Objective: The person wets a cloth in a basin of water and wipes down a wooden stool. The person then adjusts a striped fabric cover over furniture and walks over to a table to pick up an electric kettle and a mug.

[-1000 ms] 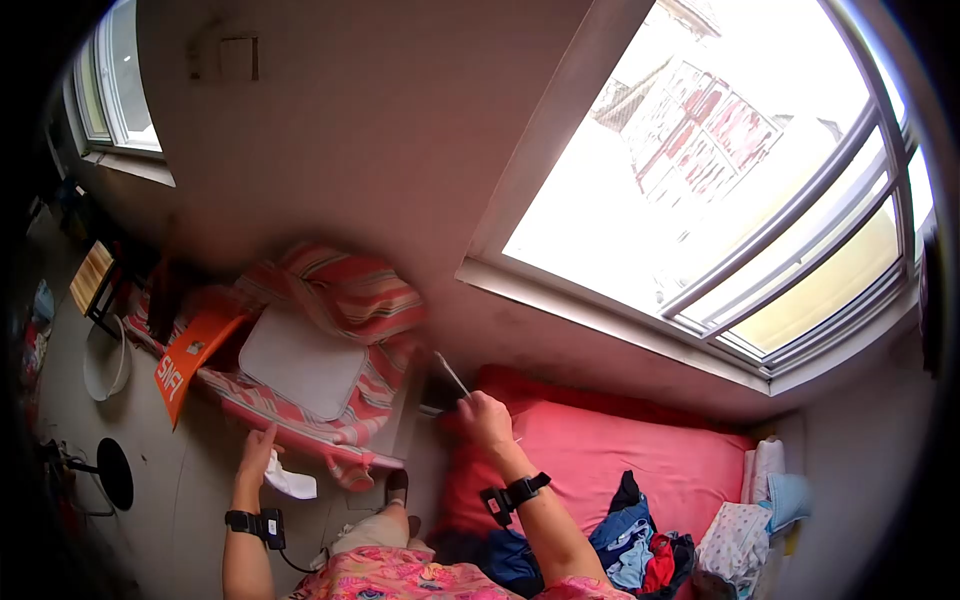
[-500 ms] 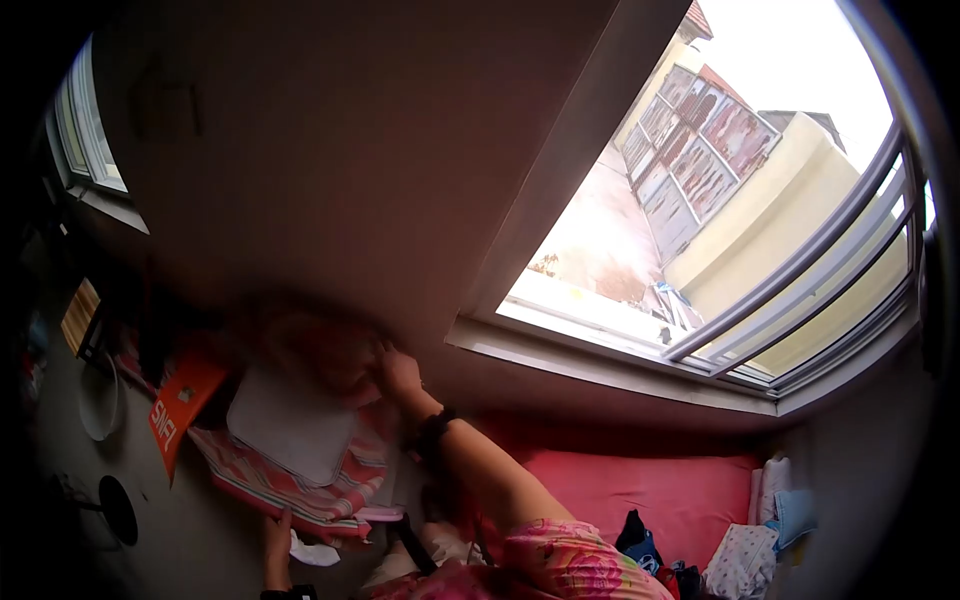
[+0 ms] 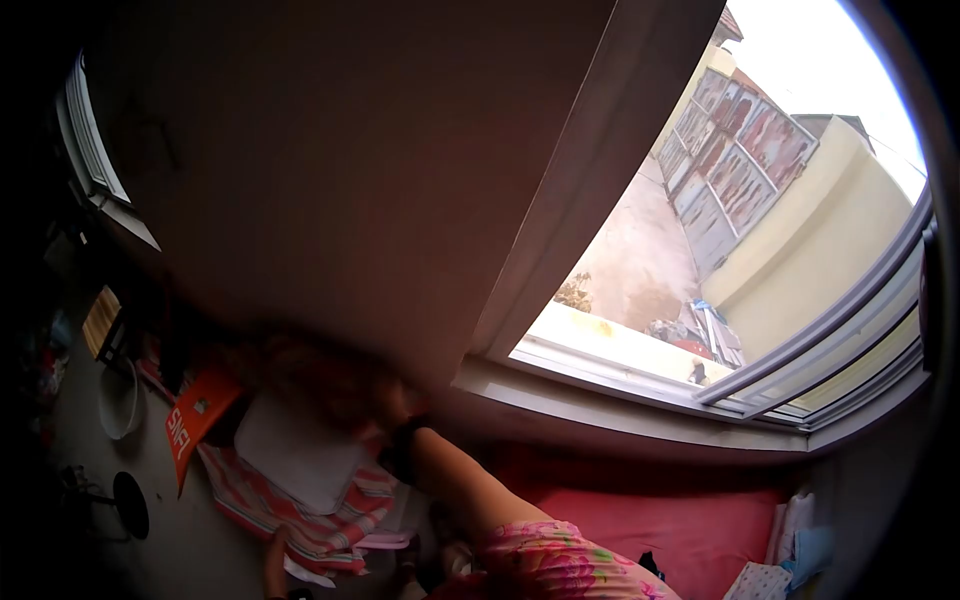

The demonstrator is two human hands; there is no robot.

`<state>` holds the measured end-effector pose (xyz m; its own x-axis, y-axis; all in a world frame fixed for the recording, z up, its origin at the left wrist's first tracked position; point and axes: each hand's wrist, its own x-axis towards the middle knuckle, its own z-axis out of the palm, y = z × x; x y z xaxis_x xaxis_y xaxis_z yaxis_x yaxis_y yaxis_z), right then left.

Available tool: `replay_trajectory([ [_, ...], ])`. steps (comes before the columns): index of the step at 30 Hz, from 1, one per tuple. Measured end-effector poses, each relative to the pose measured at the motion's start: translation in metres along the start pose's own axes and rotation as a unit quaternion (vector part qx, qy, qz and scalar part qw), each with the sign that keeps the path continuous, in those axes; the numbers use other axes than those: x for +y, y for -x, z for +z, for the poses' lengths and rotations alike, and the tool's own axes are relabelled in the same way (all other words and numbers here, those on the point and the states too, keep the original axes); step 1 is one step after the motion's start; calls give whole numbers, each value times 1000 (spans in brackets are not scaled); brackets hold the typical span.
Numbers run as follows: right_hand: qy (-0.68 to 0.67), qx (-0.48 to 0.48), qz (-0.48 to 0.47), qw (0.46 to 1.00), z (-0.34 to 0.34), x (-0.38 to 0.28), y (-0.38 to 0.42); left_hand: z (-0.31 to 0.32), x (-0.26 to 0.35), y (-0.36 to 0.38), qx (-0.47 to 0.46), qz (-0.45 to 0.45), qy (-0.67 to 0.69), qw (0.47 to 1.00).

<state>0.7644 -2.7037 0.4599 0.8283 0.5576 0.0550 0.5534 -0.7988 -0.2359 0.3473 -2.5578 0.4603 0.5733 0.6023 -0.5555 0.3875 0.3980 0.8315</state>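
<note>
A red, pink and white striped cloth [image 3: 255, 500] is spread low at the left, bunched and dark where it meets the wall. A pale flat panel with rounded corners [image 3: 300, 450] lies on it. My right hand [image 3: 395, 402], below a black wristband, reaches to the cloth's far side by the wall; shadow and blur hide its fingers. My left hand [image 3: 276, 552] is at the cloth's near edge, its fingers closed on the fabric. A white piece of material [image 3: 308, 573] shows beside it. Against the panel's left side stands an orange sheet with white letters [image 3: 195, 420].
A window [image 3: 640, 395] opens onto a yard with a rusty gate [image 3: 740, 150]. Below it is a red-covered surface [image 3: 660, 530] with a spotted cloth [image 3: 755, 582] and a blue cloth [image 3: 812, 550]. A pale basin [image 3: 120, 405] and a round black object [image 3: 131, 505] stand at far left.
The view has shifted, so the window appears lower and farther right. My right hand has moved slightly down, and the cloth near it sits differently. My left hand remains at the cloth's edge.
</note>
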Motion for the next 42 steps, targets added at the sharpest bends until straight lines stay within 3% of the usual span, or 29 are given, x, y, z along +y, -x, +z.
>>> replay_trajectory([
  [15, 10, -11, -57, 998, 11, 16, 23, 70, 54, 60, -26, -135, -79, 987],
  [21, 29, 42, -84, 995, 24, 33, 36, 89, 61, 76, -50, -150, -89, 983],
  [22, -11, -39, -95, 995, 24, 37, 41, 89, 61, 79, -54, -152, -90, 983],
  [23, -7, -41, -95, 995, -9, 35, 51, 91, 60, 81, -59, -154, -88, 982],
  [25, 0, -29, -49, 998, -84, 25, 79, 91, 58, 86, -68, -159, -87, 981],
  [28, -75, 14, -35, 996, -88, 28, 90, 92, 58, 88, -89, -155, -88, 980],
  [32, -54, 42, -29, 997, -80, 27, 103, 86, 55, 91, -120, -154, -90, 977],
  [37, -27, 157, -24, 987, -69, 26, 101, 79, 52, 85, -154, -151, -95, 972],
  [41, -90, 166, -30, 982, -78, 25, 97, 78, 51, 83, -165, -164, -98, 968],
  [42, -81, 76, 15, 994, -87, 21, 93, 79, 51, 83, -168, -166, -99, 967],
])
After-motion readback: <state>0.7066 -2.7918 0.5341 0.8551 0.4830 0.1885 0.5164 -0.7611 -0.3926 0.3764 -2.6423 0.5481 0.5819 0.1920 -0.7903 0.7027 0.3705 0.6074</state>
